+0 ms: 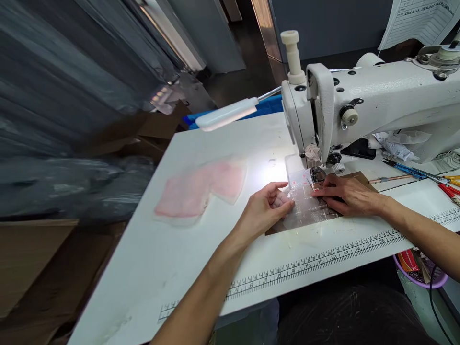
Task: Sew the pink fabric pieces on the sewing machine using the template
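A thin translucent piece of material [300, 203] with small pink marks lies beneath the presser foot [317, 174] of a white sewing machine [373, 103]. At its left edge is my left hand [264, 211], fingers curved, with thumb and forefinger apart. My right hand [347, 195] is just right of the presser foot, its fingers bunched and pinching the material; the exact spot under the fingertips is partly hidden. Left of the hands, a sheer pink fabric piece [201, 187] lies flat on the white table [143, 268].
A lamp [228, 114] on a bendable neck reaches over the table. Blue-handled scissors [409, 170], a dark phone-like object [359, 148] and red-handled tools [449, 192] lie at right. A printed ruler scale [309, 266] runs along the front edge. Below right stands a purple basket [440, 281].
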`<move>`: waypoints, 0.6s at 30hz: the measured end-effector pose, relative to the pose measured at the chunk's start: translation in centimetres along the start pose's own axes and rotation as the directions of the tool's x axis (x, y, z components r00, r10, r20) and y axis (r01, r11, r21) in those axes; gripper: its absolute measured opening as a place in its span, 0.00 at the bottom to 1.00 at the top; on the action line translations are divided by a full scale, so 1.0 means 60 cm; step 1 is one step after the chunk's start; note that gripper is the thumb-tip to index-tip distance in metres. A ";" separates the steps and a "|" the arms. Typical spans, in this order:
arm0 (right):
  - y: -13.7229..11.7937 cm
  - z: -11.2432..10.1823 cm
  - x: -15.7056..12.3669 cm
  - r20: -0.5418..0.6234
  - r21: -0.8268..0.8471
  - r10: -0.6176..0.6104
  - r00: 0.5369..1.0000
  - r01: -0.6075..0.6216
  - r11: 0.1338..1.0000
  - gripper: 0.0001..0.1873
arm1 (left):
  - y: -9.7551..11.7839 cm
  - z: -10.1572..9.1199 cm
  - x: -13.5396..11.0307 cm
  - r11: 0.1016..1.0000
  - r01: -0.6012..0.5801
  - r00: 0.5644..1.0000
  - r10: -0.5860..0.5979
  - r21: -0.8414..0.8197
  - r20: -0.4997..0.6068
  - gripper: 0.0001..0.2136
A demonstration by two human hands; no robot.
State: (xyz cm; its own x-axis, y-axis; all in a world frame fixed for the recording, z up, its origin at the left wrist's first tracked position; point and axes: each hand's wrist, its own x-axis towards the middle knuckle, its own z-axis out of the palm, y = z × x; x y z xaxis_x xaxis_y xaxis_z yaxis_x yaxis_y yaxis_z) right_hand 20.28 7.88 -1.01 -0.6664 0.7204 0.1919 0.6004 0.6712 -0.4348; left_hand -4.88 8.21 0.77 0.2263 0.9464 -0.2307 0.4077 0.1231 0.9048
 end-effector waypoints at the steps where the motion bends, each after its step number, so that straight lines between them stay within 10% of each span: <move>1: 0.001 -0.001 -0.001 -0.002 0.013 -0.006 1.000 0.006 1.000 0.19 | 0.000 0.000 0.000 1.000 -0.002 1.000 0.002 -0.002 -0.004 0.25; 18: 0.001 -0.005 -0.001 0.010 0.012 -0.053 0.999 0.053 0.999 0.18 | -0.016 0.001 0.002 0.993 -0.090 0.996 0.092 0.073 -0.017 0.22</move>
State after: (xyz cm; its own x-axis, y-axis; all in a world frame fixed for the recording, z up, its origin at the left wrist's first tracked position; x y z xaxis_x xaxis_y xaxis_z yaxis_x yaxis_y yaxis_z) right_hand 20.48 7.94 -0.81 -0.7015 0.6822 0.2060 0.5591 0.7061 -0.4345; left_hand -5.21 8.21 -0.13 0.2476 0.9586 -0.1405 0.4488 0.0150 0.8935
